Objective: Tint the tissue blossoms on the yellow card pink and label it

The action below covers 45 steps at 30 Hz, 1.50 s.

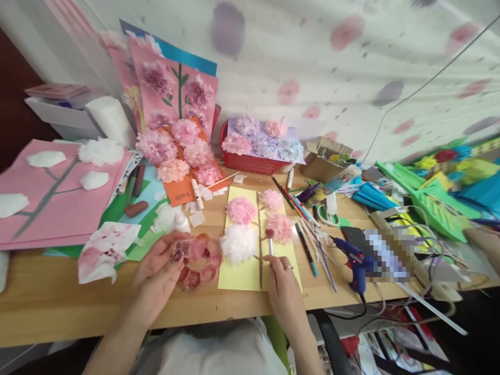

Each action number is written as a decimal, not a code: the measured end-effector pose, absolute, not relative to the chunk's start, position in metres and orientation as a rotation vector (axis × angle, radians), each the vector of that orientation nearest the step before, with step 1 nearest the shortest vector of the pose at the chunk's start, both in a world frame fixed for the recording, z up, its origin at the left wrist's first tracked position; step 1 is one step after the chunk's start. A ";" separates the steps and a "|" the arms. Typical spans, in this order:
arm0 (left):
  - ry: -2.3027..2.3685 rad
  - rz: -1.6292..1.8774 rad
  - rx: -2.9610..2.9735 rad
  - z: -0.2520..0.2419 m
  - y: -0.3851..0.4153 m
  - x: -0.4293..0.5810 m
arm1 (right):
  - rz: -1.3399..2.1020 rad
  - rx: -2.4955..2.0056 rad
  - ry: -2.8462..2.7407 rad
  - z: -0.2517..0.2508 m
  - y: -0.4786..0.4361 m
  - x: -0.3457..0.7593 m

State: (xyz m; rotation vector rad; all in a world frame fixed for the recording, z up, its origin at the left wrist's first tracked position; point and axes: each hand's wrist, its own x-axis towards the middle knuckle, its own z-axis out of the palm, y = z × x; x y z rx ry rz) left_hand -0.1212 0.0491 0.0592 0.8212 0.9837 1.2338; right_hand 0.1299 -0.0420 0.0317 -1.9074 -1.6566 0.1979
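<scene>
My left hand [154, 273] is closed around the edge of a transparent plastic paint palette [203, 260] with round wells stained pink. In my right hand [283, 286] is a short brush [270, 244], pinched by its pale handle with the dark pink bristles pointing up. The brush is over a yellow card [236, 278] lying on the table. On that card a brown stem runs up the middle. Fluffy paper flowers sit beside it: a white flower [239, 244] at lower left, a pink flower [241, 210] above it, and two pink ones at right.
Pink cards [94, 203] with white pads lie at the left, near stained tissue [107, 250]. Behind are an orange flower card [175, 192] and a red basket [250, 164]. Pens, a blue glue gun [357, 265] and cables lie right. Another person's hand [482, 242] shows at far right.
</scene>
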 end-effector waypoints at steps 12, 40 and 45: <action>1.017 0.934 2.366 0.073 0.070 -0.050 | 0.122 -1.694 -1.403 0.014 -0.054 0.136; 1.338 1.099 2.632 0.062 0.052 -0.052 | 0.378 -1.540 -1.310 0.008 -0.057 0.150; 1.212 1.066 2.727 0.064 0.059 -0.044 | 0.375 -1.548 -1.302 0.008 -0.056 0.150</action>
